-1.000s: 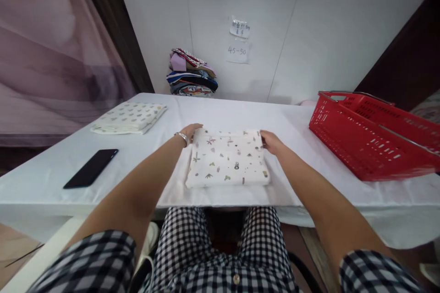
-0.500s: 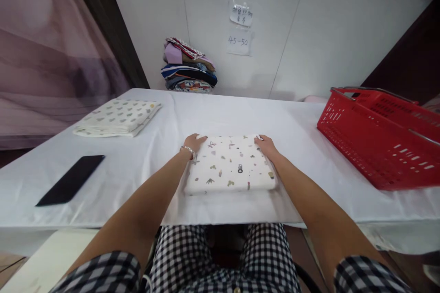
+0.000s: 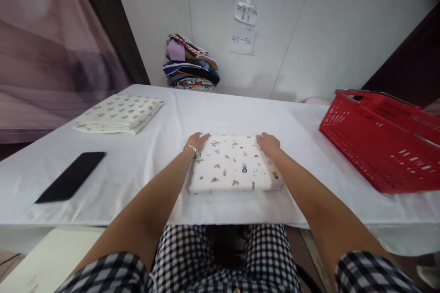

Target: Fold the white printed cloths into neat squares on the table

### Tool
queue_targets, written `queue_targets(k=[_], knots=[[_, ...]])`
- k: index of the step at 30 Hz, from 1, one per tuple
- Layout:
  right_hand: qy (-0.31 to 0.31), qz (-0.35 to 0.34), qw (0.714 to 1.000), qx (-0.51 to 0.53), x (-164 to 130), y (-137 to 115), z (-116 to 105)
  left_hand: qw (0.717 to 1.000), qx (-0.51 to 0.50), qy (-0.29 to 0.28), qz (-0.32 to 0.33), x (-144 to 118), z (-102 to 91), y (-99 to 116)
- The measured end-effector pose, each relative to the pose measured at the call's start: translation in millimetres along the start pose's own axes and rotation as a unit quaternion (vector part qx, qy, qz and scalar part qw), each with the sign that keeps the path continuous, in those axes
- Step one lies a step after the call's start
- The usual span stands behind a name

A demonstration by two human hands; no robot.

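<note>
**Two hands at the far corners of a folded cloth**

Two hands rest on one folded printed cloth (image 3: 233, 165), which lies flat on the white-covered surface (image 3: 309, 146), squarely in front of the person and near the front edge. The left hand (image 3: 196, 141), with a bracelet (image 3: 191, 148) at the wrist, sits at the cloth's far left corner; the right hand (image 3: 268, 143) sits at the far right corner. The fingers (image 3: 203, 136) of both hands curl over the far edge, touching the fabric. Whether they pinch the layers or only press down on them cannot be told from this view, since the fingertips are hidden behind the knuckles.

The cloth's body stretches from the fingers back toward the person, lying between the two forearms, its near edge unsupported by either hand.

The main risk, as I judge it, lies in that loose contact. If only the top layer is caught at the corners, a lift or a pull could peel the fold open and let the lower layers sag or slide. An uneven pull from one hand would skew the stack. Dragging it could also bunch the white covering underneath, which already shows soft creases.

Well apart to the left lie a second folded cloth (image 3: 118, 113) and a dark phone (image 3: 70, 176); a red basket (image 3: 381, 139) stands to the right, and a pile of coloured fabrics (image 3: 190, 66) sits against the wall.
</note>
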State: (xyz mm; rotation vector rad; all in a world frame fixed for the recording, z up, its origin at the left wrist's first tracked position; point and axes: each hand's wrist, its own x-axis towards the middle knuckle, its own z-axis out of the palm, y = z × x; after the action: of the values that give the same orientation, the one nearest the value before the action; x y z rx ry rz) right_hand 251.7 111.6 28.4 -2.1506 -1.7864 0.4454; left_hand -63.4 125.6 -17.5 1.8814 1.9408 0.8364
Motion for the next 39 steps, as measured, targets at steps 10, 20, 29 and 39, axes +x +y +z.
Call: queue_targets(k=[10, 20, 29, 39], knots=[[-0.019, -0.275, 0.951, -0.137, -80, -6, 19, 0.953, -0.18, -0.018, -0.242, -42, -38.1, 28], [0.052, -0.026, 0.968, 0.244, -129, 84, 16, 0.945, -0.194, -0.118, -0.234, -108, -51.6, 26], [0.051, -0.088, 0.971, 0.217, -103, 88, 9, 0.949, -0.187, -0.057, -0.248, -126, -44.6, 42], [0.182, -0.154, 0.966, 0.103, -28, 50, -29, 0.872, -0.372, -0.256, -0.19, -214, 12.5, 111]])
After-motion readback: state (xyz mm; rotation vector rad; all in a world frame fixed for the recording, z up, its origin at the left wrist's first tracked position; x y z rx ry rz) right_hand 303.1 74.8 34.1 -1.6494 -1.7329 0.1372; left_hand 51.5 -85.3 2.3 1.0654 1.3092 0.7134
